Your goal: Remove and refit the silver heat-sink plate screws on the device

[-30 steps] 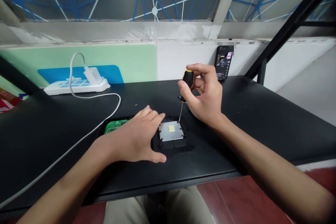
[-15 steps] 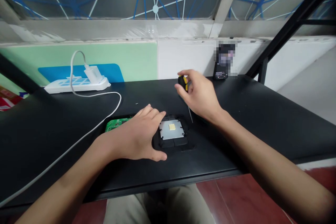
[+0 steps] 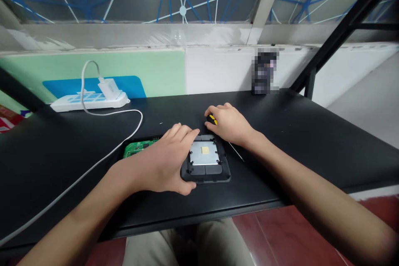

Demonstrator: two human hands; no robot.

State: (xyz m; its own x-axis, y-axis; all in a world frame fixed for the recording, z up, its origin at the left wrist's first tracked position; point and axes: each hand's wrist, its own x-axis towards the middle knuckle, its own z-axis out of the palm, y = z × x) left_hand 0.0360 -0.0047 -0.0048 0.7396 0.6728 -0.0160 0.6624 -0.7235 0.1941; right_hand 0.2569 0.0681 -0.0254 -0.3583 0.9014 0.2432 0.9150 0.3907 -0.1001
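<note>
Head cam: 2 bare hands, 1 screwdriver, 1 blk casing, 1 green PCB, 1 pwr strip, 1 charger, 1 cable.

L hand (image 3: 162,158) lies across L side of blk casing (image 3: 205,169), thumb spread wide from fingers, thumb at near edge, fingertips at far edge. Can't tell how hard it presses. R hand (image 3: 232,124) curled, fingers + thumb pinching the blk/yellow handle of screwdriver (image 3: 213,119), just off casing's far R corner; shaft slants down toward table's front edge, tip clear of casing.

Casing sits mid-table, nearer front edge, w/ 1 silver plate (image 3: 199,156) inside, 1 cream pad (image 3: 205,150) on that. Dark fasteners round plate edge, too small to count. Green PCB (image 3: 135,148) is in a blk shell (image 3: 144,137) L of casing, partly under L hand.

Blk table (image 3: 311,141): pwr strip (image 3: 90,102) at back edge near L corner, charger (image 3: 109,88) plugged in, white cable (image 3: 142,117) running toward front L corner. Dark upright obj (image 3: 263,75) at back edge, R side, pixelated. Room: green/white wall (image 3: 165,72), patterned window (image 3: 140,0), red floor (image 3: 280,237).
</note>
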